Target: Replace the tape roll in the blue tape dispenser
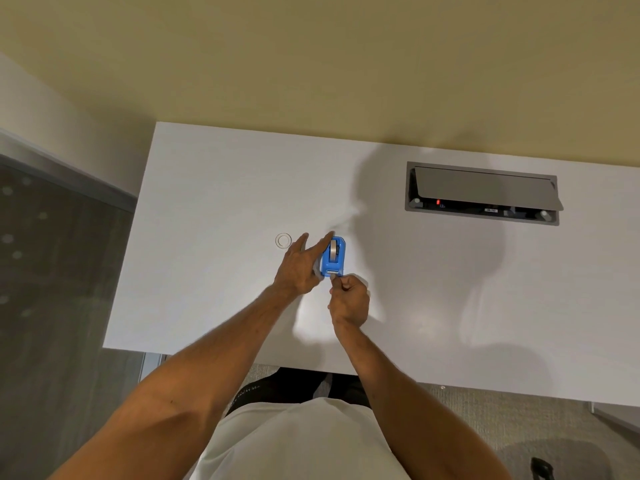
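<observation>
Your left hand (300, 268) lies open, fingers straight, flat against the left side of the dispenser (333, 257), which stands mid-counter (214, 202) with a roll (334, 251) seated in it. Your right hand (349, 297) is closed, pinching at the cutter end. An empty ring (283, 240) lies just left, toward the far edge.

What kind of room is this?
Probably an office: a plain white desk with a built-in power and cable box, and a blue tape dispenser on it.
</observation>
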A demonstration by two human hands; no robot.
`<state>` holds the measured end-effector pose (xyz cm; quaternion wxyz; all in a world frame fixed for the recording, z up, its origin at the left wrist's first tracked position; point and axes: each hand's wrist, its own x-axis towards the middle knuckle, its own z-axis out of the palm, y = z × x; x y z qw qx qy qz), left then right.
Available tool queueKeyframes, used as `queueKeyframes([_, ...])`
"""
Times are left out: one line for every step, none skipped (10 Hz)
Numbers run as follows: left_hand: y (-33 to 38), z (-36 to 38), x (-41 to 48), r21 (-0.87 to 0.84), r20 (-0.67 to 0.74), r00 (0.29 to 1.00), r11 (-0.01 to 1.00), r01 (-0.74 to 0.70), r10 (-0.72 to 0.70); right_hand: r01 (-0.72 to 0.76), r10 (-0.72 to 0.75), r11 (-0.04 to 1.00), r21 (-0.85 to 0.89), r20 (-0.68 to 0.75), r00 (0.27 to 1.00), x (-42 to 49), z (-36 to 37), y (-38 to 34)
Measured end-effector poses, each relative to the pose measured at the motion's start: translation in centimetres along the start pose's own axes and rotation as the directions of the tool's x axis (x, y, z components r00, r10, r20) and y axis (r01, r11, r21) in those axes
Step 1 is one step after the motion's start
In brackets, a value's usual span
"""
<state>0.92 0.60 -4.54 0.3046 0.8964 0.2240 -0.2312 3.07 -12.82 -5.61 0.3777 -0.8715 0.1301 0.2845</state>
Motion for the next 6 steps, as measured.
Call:
queueKeyframes([0.2,0.0,-0.4,0.003,0.006,1.000,1.000,-0.004,0.004,0.112,-0.114,0.973,-0.202,0.003,0.993,0.3,-1.0,-0.4])
queueKeyframes([0.8,-0.2,-1.1,-0.024,0.002,1.000,1.000,0.018,-0.017,0.170,-0.172,0.929,-0.327,0.026,0.985,0.6,-2.1,-1.1])
queueKeyframes([1.2,0.2,-1.6,-0.048,-0.031,0.998,0.998,0.049,-0.050,0.253,-0.236,0.862,-0.438,0.095,0.967,1.3,-3.1,-1.2])
queueKeyframes([1.6,0.5,-2.5,-0.057,-0.054,0.994,0.994,0.093,-0.096,0.337,-0.293,0.783,-0.522,0.168,0.941,1.5,-4.4,-1.7])
queueKeyframes([1.9,0.6,-3.3,-0.038,-0.097,0.990,0.994,0.101,-0.105,0.411,-0.369,0.702,-0.581,0.196,0.908,1.7,-5.7,-2.0])
queueKeyframes([2.6,0.6,-4.6,0.051,-0.159,0.983,0.993,0.105,-0.096,0.484,-0.436,0.668,-0.565,0.231,0.870,1.3,-7.2,-2.6])
